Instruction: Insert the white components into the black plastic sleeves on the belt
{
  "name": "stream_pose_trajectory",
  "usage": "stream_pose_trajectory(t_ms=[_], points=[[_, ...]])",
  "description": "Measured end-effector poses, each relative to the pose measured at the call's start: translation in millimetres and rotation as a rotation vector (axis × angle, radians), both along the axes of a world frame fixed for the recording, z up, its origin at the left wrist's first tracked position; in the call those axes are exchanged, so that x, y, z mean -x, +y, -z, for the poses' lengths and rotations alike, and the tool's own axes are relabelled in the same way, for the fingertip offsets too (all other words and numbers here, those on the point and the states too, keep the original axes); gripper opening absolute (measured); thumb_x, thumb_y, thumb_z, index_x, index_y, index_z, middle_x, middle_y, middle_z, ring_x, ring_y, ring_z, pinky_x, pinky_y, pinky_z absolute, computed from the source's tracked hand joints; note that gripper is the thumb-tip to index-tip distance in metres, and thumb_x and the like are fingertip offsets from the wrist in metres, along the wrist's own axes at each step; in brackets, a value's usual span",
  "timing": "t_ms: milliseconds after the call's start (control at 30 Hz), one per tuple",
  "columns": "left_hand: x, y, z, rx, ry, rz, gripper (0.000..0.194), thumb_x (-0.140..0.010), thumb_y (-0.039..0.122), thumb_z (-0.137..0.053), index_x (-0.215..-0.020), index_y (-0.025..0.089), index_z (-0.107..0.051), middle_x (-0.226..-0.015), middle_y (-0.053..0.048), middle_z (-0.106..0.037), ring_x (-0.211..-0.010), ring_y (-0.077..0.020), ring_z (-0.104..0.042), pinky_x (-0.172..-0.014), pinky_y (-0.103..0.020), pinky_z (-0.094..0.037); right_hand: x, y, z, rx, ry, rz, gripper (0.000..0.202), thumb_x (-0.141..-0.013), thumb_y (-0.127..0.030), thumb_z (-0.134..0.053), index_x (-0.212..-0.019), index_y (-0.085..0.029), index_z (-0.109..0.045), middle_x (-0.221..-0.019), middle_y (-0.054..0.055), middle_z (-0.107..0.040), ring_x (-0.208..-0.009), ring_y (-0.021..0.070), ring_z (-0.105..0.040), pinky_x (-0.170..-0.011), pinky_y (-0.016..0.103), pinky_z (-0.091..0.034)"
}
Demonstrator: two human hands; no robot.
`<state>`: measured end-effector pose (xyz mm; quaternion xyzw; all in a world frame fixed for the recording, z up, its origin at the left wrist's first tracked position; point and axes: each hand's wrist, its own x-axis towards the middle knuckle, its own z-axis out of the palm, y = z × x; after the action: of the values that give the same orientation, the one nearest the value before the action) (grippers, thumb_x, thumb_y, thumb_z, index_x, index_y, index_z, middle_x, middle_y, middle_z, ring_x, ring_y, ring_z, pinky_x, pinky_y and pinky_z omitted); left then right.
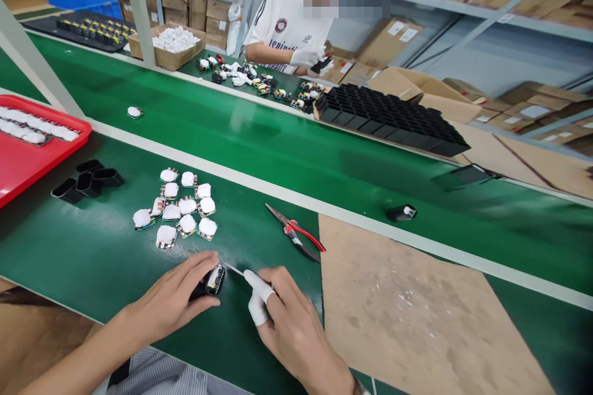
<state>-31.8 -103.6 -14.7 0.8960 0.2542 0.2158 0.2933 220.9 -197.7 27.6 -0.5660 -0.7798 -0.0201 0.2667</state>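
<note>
My left hand (173, 299) is wrapped round a black housing (215, 281), whose open end faces right and shows a white-topped board inside. My right hand (287, 321), with white covers on two fingers, pinches a thin pointed tool (233, 268); its tip is beside the housing's open end. Behind the hands, several small circuit boards with white tops (187, 205) lie on the green bench (111, 247). Red-handled pliers (296, 231) rest to the right of these boards.
Several black housings (88, 182) and a red tray (55, 151) are at left. A brown board (407, 308) lies at right. Beyond a pale rail, the green belt (259, 142) carries a housing (401, 213) and a board (134, 112). Across it, a gloved person (287, 18) handles a black part.
</note>
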Motion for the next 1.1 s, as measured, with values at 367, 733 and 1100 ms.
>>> stream_pose_trajectory(t_ms=[367, 733, 1100], points=[[-3, 0, 1.2, 0.09, -0.009, -0.035, 0.07, -0.105, 0.047, -0.06, -0.164, 0.03, -0.027, -0.141, -0.015, -0.068, -0.116, -0.0301, -0.073, -0.096, -0.049, -0.065, 10, -6, -16.1, 0.02, -0.21, 0.011, 0.025, -0.081, 0.001, -0.046, -0.077, -0.021, -0.057, -0.099, 0.012, -0.061, -0.089, 0.0253, -0.056, -0.057, 0.033, -0.048], [-4, 0, 1.4, 0.097, -0.031, 0.001, 0.074, -0.108, 0.043, -0.056, -0.168, 0.028, -0.015, -0.147, -0.017, -0.064, -0.121, -0.03, -0.071, -0.094, -0.047, -0.066, 19, 1, -23.7, 0.006, -0.247, -0.02, 0.025, -0.077, 0.003, -0.05, -0.077, -0.022, -0.055, -0.095, 0.012, -0.06, -0.086, 0.0263, -0.054, -0.056, 0.034, -0.048], [-3, -1, -5.1, 0.109, -0.009, 0.03, 0.074, -0.108, 0.029, -0.053, -0.168, 0.024, -0.01, -0.151, -0.016, -0.061, -0.133, -0.0302, -0.063, -0.103, -0.05, -0.062, 19, -3, -30.7, 0.022, -0.257, -0.062, 0.026, -0.072, 0.003, -0.049, -0.075, -0.023, -0.054, -0.097, 0.012, -0.063, -0.088, 0.0261, -0.055, -0.057, 0.033, -0.05]])
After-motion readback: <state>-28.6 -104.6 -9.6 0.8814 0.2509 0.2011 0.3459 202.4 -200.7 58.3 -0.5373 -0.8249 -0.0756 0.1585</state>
